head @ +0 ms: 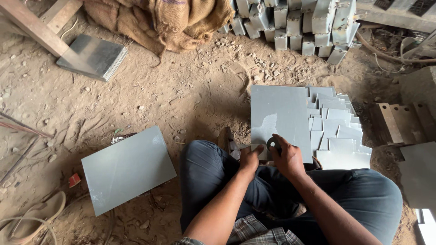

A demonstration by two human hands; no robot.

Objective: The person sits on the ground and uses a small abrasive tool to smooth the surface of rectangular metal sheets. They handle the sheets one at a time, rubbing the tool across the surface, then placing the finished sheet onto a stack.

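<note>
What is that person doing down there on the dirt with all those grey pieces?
A person sits cross-legged on the dirt floor. The right hand holds a small round tool against the near edge of a large grey sheet. The left hand grips a small grey strip beside it. A pile of cut grey pieces lies just right of the sheet, and another grey sheet lies to the left.
</note>
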